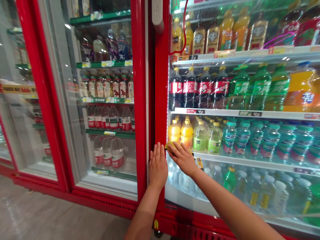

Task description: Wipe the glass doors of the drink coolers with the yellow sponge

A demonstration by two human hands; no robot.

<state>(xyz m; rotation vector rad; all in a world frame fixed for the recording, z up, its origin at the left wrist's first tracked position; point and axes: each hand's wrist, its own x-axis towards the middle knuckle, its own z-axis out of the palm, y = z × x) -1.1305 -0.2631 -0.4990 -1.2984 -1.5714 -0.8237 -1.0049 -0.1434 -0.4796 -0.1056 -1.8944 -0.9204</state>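
Note:
My left hand (158, 165) lies flat against the red door frame (162, 83) of the right-hand cooler, its fingers pointing up and nothing in it. Just to its right, my right hand (182, 156) presses a yellow cloth (170, 145) on the glass door near the frame's inner edge. The palm hides most of the cloth. Behind the glass, close to my right hand, stand orange juice bottles (186, 133) and pale green drink bottles (200, 136).
A second red-framed cooler (139, 100) with shelves of bottles stands to the left. A door handle (157, 13) is at the top. Grey floor (75, 218) shows at the lower left. More bottles fill the right cooler's shelves.

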